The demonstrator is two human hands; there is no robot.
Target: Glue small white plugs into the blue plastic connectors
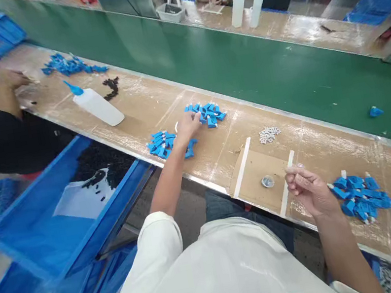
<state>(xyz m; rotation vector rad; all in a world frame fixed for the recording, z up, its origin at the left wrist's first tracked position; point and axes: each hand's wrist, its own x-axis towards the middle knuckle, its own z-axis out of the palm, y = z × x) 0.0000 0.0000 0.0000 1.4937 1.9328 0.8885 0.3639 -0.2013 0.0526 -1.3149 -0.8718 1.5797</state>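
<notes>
My left hand (pixel 187 125) reaches out over the brown workbench (pixel 228 161) and touches the edge of a heap of small blue plastic parts (pixel 208 113). A second heap of blue parts (pixel 161 143) lies just left of that hand. My right hand (pixel 309 188) hovers near the bench's front edge with fingers curled, pinching something small and pale that I cannot make out. To its right lies another pile of blue parts with white tips (pixel 361 194). A small cluster of tiny white pieces (pixel 269 134) and a little round metal dish (pixel 267 182) sit between my hands.
A white squeeze bottle with a blue nozzle (pixel 96 105) lies on the bench to the left. A green conveyor belt (pixel 242 68) runs behind the bench, carrying one blue part (pixel 376 111). A co-worker's hands (pixel 1 86) work at far left. Blue crates (pixel 61 219) stand below.
</notes>
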